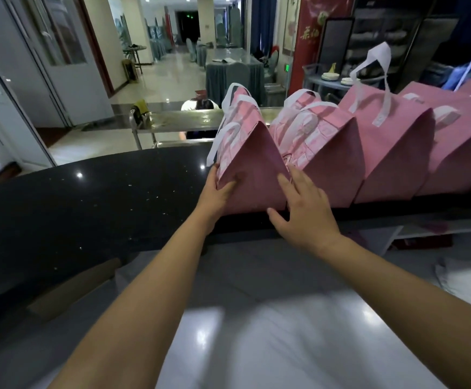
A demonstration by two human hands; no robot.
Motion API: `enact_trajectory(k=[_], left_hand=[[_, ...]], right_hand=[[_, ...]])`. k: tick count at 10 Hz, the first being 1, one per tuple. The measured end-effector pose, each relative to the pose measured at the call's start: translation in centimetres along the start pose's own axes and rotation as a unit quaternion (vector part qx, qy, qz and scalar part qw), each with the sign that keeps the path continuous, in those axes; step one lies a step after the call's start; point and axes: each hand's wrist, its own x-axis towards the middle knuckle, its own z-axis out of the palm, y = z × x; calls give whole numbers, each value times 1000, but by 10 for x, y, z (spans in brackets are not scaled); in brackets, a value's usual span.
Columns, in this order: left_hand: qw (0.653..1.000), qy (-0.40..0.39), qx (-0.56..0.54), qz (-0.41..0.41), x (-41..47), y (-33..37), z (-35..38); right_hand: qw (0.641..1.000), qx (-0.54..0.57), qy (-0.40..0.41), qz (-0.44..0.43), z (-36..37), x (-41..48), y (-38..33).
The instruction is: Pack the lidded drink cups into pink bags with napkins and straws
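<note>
Two bare arms reach over a lower grey surface (256, 318) to the black desk (102, 197). At the desk's near edge stands a pink bag (254, 178). Its top is closed to a point and its white handles (230, 108) are up.

The left grip (220, 189) is wide and lies on the bag's left corner, thumb on the front. The right grip (304, 209) is wide too, with straight fingers flat on the front's right side. Neither is wrapped round anything.

Right beside this bag, three more pink bags (391, 147) stand in a row toward the desk's right end.

No cups, napkins or straws show, and I cannot see inside the bags. I think most of the packing is done and this bag is being lined up.
</note>
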Motion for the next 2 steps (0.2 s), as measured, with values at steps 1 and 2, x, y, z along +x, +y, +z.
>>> enact_trajectory(k=[1,2], left_hand=[[1000,-7,0,-6,-13,-9,-5],[998,19,52,-7,-45,-9,-3]], right_hand=[[1000,-14,-6,-25,4,-11,12],[999,-21,-39,-26,0,-30,23]])
